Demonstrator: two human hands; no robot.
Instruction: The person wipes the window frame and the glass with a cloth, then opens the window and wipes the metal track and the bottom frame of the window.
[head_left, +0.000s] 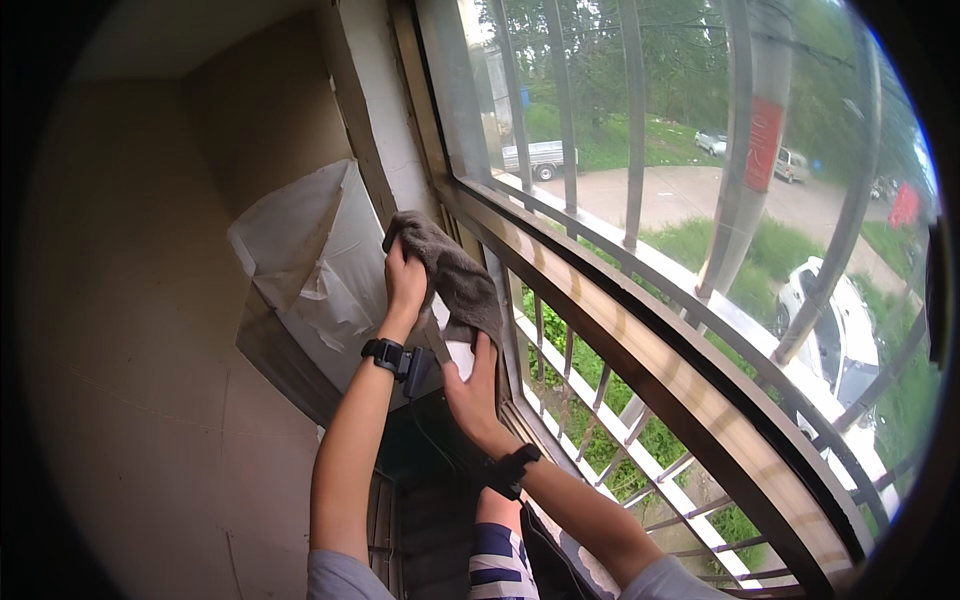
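Observation:
A grey-brown towel-like cloth (457, 274) is stretched between my two hands beside the window frame (592, 300). My left hand (406, 283) grips its upper left end, with the fingers partly hidden behind the folds. Lower down, my right hand (474, 394) holds the cloth's bottom end between thumb and fingers. White surface shows in the gap between the cloth and my right thumb; what it belongs to I cannot tell. Each wrist wears a black strap with a small device.
Left of my hands stands a box-shaped object under white plastic sheeting (307, 255), against a plain wall (150, 262). Metal security bars (634, 127) run outside the window glass. Beyond them are grass, a road and parked vehicles. Dark cables hang from the wrist devices.

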